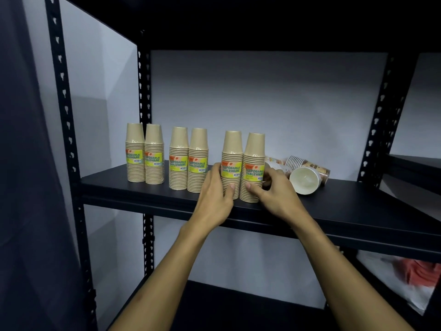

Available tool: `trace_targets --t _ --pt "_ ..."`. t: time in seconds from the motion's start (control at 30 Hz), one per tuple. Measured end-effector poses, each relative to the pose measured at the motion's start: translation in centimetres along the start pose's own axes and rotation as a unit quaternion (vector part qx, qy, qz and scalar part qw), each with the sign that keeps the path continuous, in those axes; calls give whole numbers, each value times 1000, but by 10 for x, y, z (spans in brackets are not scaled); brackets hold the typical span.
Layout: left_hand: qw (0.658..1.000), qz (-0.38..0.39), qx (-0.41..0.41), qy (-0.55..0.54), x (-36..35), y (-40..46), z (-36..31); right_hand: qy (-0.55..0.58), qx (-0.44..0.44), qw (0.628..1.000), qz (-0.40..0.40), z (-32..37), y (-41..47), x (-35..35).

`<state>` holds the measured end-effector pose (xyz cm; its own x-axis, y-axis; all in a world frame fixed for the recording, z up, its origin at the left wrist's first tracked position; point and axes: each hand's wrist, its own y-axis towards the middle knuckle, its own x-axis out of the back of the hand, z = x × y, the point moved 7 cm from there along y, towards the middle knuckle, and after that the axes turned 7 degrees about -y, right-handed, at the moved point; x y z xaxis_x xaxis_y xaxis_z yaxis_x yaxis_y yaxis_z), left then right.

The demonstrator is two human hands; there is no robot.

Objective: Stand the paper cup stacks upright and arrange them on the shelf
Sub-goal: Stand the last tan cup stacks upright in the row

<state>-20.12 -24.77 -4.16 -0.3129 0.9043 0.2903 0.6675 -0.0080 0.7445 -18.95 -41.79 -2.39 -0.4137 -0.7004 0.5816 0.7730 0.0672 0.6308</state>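
Observation:
Three twin packs of tan paper cups stand upright in a row on the black shelf (133,185). The left pack (144,154) and the middle pack (188,160) stand free. My left hand (216,189) grips the left side of the right pack (243,163) and my right hand (272,187) grips its right side, low down near the shelf's front edge. Behind my right hand, a patterned cup stack (307,175) lies on its side with its white open mouth toward me. More lying cups (275,163) are partly hidden by the right pack.
Black perforated uprights (60,91) frame the shelf, with a white wall behind. To the right of the lying cups the shelf board (372,201) runs on. A lower shelf at the right holds something red and white (420,275). A dark curtain (21,163) hangs at the left.

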Motion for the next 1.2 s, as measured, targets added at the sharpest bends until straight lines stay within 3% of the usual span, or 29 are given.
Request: trace_targets --t 0.23,0.57,1.2 --pt "996 -74 -2 41 5 -3 0 54 4 998 38 1 5 -9" --pt "990 -115 -2 84 2 -2 3 25 4 999 39 0 11 -14" --pt "991 -113 19 76 2 -4 6 19 1 999 33 2 9 -14"
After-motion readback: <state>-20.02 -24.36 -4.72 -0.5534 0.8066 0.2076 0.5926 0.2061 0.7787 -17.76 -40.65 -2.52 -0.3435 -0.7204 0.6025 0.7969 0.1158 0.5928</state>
